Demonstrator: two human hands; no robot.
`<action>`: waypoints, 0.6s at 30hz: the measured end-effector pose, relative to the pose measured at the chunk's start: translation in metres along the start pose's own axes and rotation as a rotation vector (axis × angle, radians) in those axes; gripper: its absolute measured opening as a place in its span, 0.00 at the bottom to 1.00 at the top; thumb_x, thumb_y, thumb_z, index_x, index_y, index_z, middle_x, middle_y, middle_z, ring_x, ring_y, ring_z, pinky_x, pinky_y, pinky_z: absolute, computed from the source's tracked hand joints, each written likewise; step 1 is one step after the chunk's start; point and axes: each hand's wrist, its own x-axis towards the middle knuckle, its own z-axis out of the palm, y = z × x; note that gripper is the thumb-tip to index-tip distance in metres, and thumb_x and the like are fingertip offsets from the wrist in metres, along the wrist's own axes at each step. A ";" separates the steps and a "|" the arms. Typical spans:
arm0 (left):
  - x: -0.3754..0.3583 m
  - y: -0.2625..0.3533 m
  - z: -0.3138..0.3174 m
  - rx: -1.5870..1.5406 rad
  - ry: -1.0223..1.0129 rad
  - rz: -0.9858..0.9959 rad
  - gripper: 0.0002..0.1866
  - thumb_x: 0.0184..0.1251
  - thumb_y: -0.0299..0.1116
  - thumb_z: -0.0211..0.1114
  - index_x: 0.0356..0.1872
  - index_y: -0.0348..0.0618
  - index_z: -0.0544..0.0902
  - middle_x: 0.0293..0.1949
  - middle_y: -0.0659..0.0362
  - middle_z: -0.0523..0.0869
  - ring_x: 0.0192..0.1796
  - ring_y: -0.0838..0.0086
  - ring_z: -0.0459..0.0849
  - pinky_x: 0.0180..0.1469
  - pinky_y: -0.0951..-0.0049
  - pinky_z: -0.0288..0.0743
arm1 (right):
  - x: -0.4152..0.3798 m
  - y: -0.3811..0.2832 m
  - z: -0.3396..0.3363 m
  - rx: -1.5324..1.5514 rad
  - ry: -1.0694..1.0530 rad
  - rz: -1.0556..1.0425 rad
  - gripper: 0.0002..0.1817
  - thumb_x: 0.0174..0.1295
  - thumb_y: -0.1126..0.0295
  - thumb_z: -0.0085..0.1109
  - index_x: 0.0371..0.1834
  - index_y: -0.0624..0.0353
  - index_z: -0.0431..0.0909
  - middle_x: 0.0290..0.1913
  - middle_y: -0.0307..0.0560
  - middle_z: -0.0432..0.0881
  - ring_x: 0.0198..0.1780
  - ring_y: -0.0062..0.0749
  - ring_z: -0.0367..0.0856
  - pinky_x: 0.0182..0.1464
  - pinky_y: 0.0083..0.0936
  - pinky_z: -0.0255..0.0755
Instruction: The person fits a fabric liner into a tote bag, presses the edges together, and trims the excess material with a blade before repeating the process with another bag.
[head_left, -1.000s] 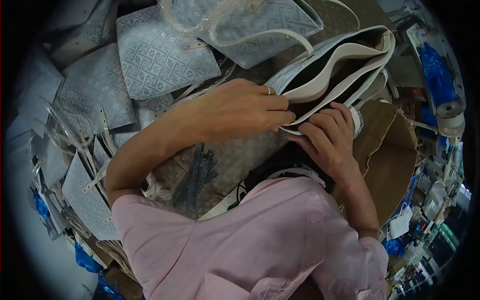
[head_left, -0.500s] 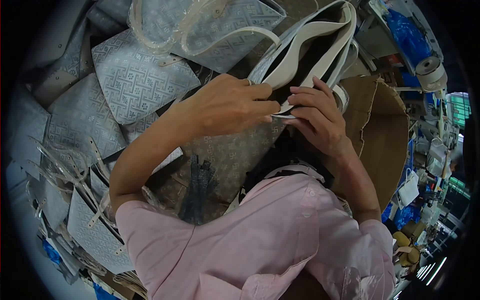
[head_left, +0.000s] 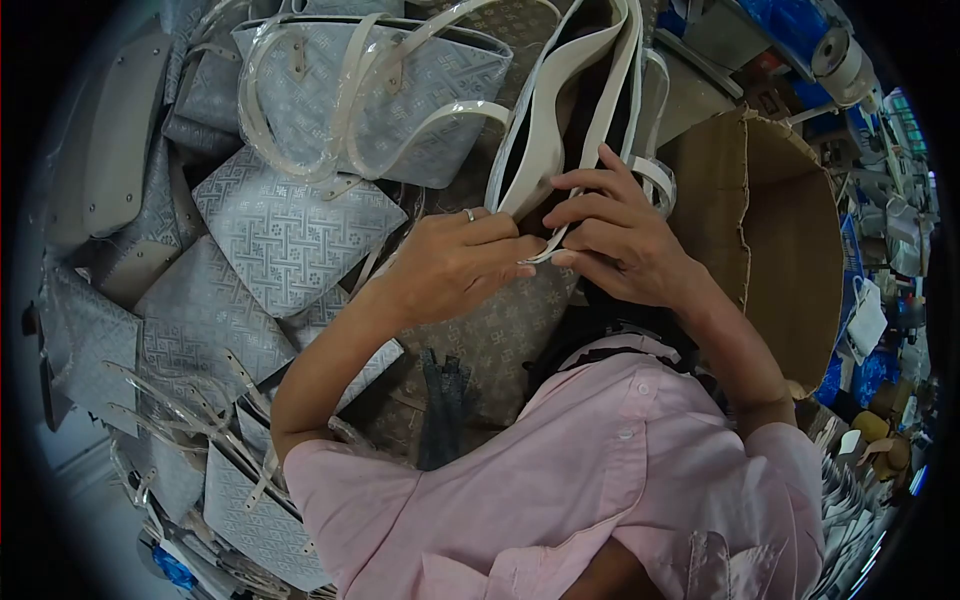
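A handbag (head_left: pixel 545 130) with cream inner edging stands with its mouth open toward me. My left hand (head_left: pixel 465 258) pinches the near corner of its rim, thumb and fingers closed on the edge. From the other side, my right hand (head_left: pixel 625 235) grips the same corner with thumb and fingertips, its fingers slightly spread along the rim. The bag's dark inside shows between the two cream bands. Just left of the bag lies a silver patterned bag (head_left: pixel 380 90) with plastic-wrapped cream handles.
Several silver patterned bags and panels (head_left: pixel 295 230) are heaped on the left. A brown patterned cloth (head_left: pixel 490 335) lies below my hands, with dark strips (head_left: pixel 443 405) on it. An open cardboard box (head_left: pixel 790 240) stands to the right. A tape roll (head_left: pixel 838 62) sits at upper right.
The view has shifted, so the heap of bags appears lower and farther right. Both hands remain at the bag's near corner, with the left hand's fingers slightly lower on the rim.
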 end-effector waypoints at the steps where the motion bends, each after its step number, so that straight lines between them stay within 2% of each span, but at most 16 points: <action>1: 0.002 0.001 0.000 -0.007 0.015 0.021 0.10 0.55 0.33 0.68 0.39 0.46 0.82 0.29 0.62 0.75 0.27 0.68 0.78 0.29 0.70 0.73 | 0.000 0.001 0.000 -0.001 0.011 0.004 0.09 0.54 0.70 0.65 0.24 0.57 0.73 0.39 0.38 0.78 0.57 0.38 0.74 0.70 0.52 0.49; 6: 0.004 0.002 0.001 -0.029 -0.020 0.014 0.09 0.56 0.32 0.67 0.38 0.45 0.81 0.29 0.61 0.76 0.27 0.66 0.78 0.28 0.70 0.72 | -0.001 0.008 0.002 0.152 -0.067 -0.014 0.07 0.56 0.72 0.64 0.27 0.58 0.74 0.38 0.40 0.77 0.52 0.37 0.75 0.69 0.51 0.52; 8: 0.007 0.014 -0.002 -0.034 -0.047 -0.131 0.07 0.57 0.31 0.67 0.36 0.44 0.80 0.29 0.60 0.75 0.26 0.67 0.79 0.25 0.70 0.71 | 0.002 0.012 0.003 0.170 -0.076 -0.042 0.07 0.57 0.72 0.64 0.28 0.58 0.73 0.39 0.41 0.77 0.51 0.37 0.75 0.69 0.51 0.53; 9: 0.005 0.019 0.001 -0.034 -0.054 -0.135 0.07 0.57 0.31 0.67 0.36 0.44 0.80 0.29 0.60 0.75 0.26 0.67 0.79 0.25 0.70 0.71 | 0.002 0.012 0.005 0.189 -0.089 -0.068 0.07 0.57 0.73 0.63 0.30 0.59 0.73 0.40 0.42 0.77 0.51 0.37 0.75 0.69 0.50 0.54; 11: 0.006 0.027 0.005 0.302 -0.285 -0.225 0.07 0.58 0.31 0.65 0.35 0.42 0.79 0.29 0.59 0.76 0.26 0.68 0.81 0.21 0.71 0.71 | 0.003 0.014 0.005 0.195 -0.093 -0.091 0.07 0.57 0.73 0.63 0.30 0.59 0.73 0.41 0.43 0.76 0.51 0.38 0.75 0.68 0.50 0.55; 12: 0.007 0.026 0.004 0.307 -0.285 -0.225 0.07 0.58 0.31 0.65 0.35 0.42 0.79 0.29 0.59 0.76 0.26 0.68 0.81 0.21 0.71 0.71 | 0.004 0.015 0.005 0.196 -0.099 -0.111 0.07 0.57 0.73 0.63 0.31 0.59 0.73 0.41 0.44 0.76 0.51 0.39 0.75 0.68 0.49 0.56; 14: 0.009 0.022 0.005 0.275 -0.192 -0.061 0.08 0.59 0.32 0.65 0.36 0.40 0.79 0.32 0.60 0.78 0.27 0.70 0.81 0.19 0.73 0.71 | 0.003 0.018 0.003 0.201 -0.124 -0.131 0.07 0.57 0.72 0.64 0.32 0.60 0.74 0.43 0.44 0.76 0.52 0.41 0.75 0.68 0.49 0.57; 16: 0.006 0.017 0.009 0.214 -0.136 -0.017 0.08 0.59 0.32 0.66 0.36 0.40 0.79 0.33 0.60 0.79 0.27 0.71 0.81 0.19 0.74 0.71 | 0.001 0.024 -0.002 0.201 -0.135 -0.143 0.07 0.56 0.72 0.64 0.32 0.60 0.74 0.45 0.45 0.77 0.52 0.43 0.75 0.67 0.50 0.57; 18: 0.005 0.015 0.011 0.162 -0.077 0.044 0.08 0.59 0.32 0.66 0.35 0.40 0.79 0.35 0.60 0.80 0.28 0.72 0.82 0.19 0.75 0.71 | 0.005 0.035 -0.013 0.067 -0.045 -0.262 0.11 0.59 0.68 0.62 0.40 0.62 0.78 0.51 0.47 0.77 0.53 0.40 0.75 0.67 0.46 0.58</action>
